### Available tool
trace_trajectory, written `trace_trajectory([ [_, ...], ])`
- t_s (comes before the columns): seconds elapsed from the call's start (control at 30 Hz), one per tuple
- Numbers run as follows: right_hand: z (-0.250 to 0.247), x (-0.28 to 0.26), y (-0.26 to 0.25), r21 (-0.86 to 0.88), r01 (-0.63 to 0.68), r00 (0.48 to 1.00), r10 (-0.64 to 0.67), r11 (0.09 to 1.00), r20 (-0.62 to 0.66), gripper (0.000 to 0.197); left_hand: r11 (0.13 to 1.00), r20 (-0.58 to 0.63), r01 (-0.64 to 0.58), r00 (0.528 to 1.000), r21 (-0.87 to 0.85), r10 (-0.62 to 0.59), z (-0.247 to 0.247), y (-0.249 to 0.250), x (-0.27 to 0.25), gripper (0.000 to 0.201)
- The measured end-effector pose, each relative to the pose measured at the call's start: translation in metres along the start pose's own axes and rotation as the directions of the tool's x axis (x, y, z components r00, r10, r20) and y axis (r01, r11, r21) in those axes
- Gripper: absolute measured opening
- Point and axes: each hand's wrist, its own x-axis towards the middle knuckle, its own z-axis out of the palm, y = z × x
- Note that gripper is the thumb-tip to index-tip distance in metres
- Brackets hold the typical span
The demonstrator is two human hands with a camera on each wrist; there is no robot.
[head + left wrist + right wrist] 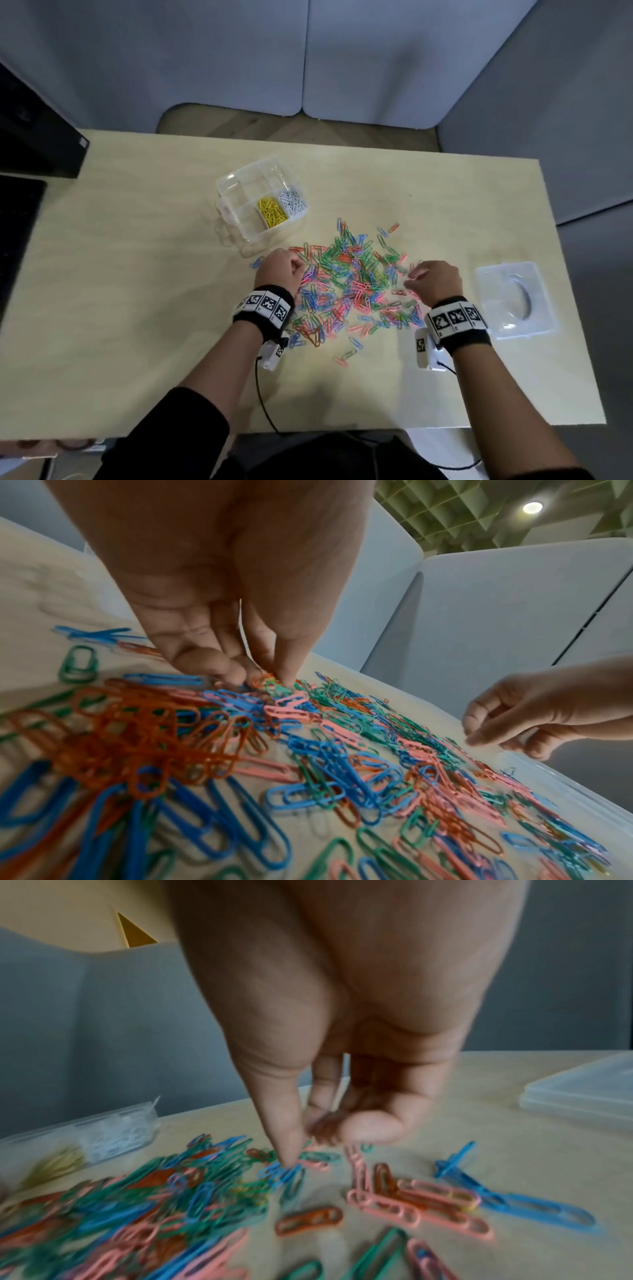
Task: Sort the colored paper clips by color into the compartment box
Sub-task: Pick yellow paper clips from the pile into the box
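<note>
A loose pile of paper clips in blue, green, pink and orange covers the middle of the table. Behind it, to the left, stands the clear compartment box, with yellow clips in one cell and white clips in the cell beside it. My left hand is at the pile's left edge, where thumb and forefinger pinch an orange clip. At the right edge my right hand has curled fingers around a small reddish bunch, which is blurred. Its thumb tip touches a blue clip.
The box's clear lid lies flat on the table to the right of my right hand. A dark monitor and keyboard sit at the far left. Grey partition panels stand behind the table. Stray clips lie near the front.
</note>
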Motion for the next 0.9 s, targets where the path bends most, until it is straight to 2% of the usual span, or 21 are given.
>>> trace_trajectory([
  [0.13, 0.017, -0.005, -0.009, 0.07, 0.202, 0.979, -0.2, 0.977, -0.029, 0.002, 0.997, 0.001, -0.065, 0.998, -0.049, 0.065, 0.001, 0.004, -0.005, 0.001],
  [0.23, 0.026, -0.005, -0.021, 0.081, 0.197, 0.98, -0.195, 0.977, -0.036, 0.012, 0.991, 0.012, -0.083, 0.996, -0.108, 0.085, 0.002, 0.008, -0.007, 0.011],
  [0.33, 0.032, -0.005, -0.026, 0.065, 0.202, 0.979, -0.203, 0.977, -0.002, 0.007, 0.988, 0.033, -0.043, 0.998, -0.15, 0.049, 0.002, 0.011, -0.006, 0.023],
  [0.43, 0.033, -0.003, -0.023, 0.067, 0.229, 0.971, -0.233, 0.971, 0.052, 0.01, 0.98, 0.033, -0.071, 0.996, -0.186, 0.079, 0.001, 0.014, -0.006, 0.012],
  [0.5, 0.03, 0.0, -0.017, 0.159, 0.241, 0.967, -0.251, 0.957, 0.048, 0.009, 0.977, 0.047, -0.085, 0.994, -0.196, 0.096, -0.001, 0.02, -0.007, 0.008],
  [0.6, 0.022, -0.001, -0.004, 0.412, 0.147, 0.983, -0.18, 0.9, 0.043, 0.011, 0.973, 0.062, -0.071, 0.994, -0.22, 0.086, 0.003, 0.028, -0.007, 0.009],
  [0.67, 0.018, -0.004, 0.003, 0.614, 0.024, 0.987, -0.118, 0.789, 0.113, 0.007, 0.965, 0.078, -0.054, 0.994, -0.257, 0.077, 0.013, 0.033, -0.006, 0.013],
  [0.73, 0.017, -0.006, 0.006, 0.746, -0.09, 0.973, -0.103, 0.66, 0.208, 0.018, 0.963, 0.148, -0.042, 0.985, -0.267, 0.084, 0.024, 0.042, -0.006, 0.025],
  [0.8, 0.018, -0.007, 0.006, 0.8, -0.178, 0.949, -0.116, 0.573, 0.294, 0.026, 0.981, 0.192, -0.104, 0.972, -0.161, 0.135, 0.035, 0.054, -0.007, 0.031],
  [0.9, 0.017, -0.009, 0.004, 0.827, -0.233, 0.925, -0.148, 0.511, 0.351, 0.025, 0.972, 0.211, -0.235, 0.95, -0.011, 0.232, 0.047, 0.074, -0.008, 0.03],
])
